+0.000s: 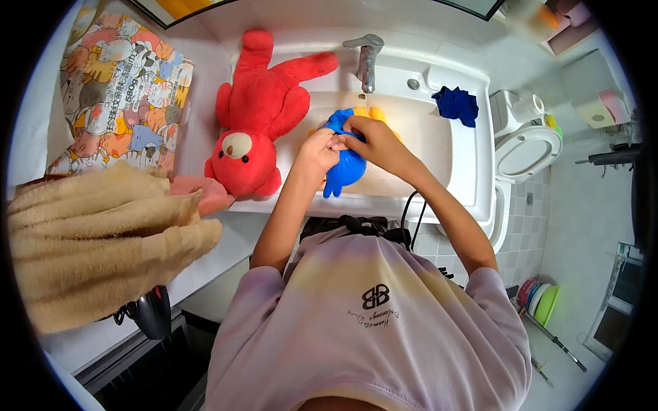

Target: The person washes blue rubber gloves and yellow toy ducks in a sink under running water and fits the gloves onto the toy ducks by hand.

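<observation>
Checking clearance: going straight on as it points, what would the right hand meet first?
The right hand would first meet the blue item at its fingertips, then perhaps the left hand; depth is unclear.

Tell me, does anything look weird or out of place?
Yes: a red plush bear lies face up across the left end of the rectangular white sink, strange for a toy. A crumpled navy cloth lies untidily on the right rim.

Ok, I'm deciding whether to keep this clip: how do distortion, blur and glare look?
Head view overall: strong fisheye bending, corners blacked out; head view, upper right: an orange-and-white object looks blurred; head view, middle: the faucet carries bright highlights, while the red bear and blue item look fairly sharp.
</observation>
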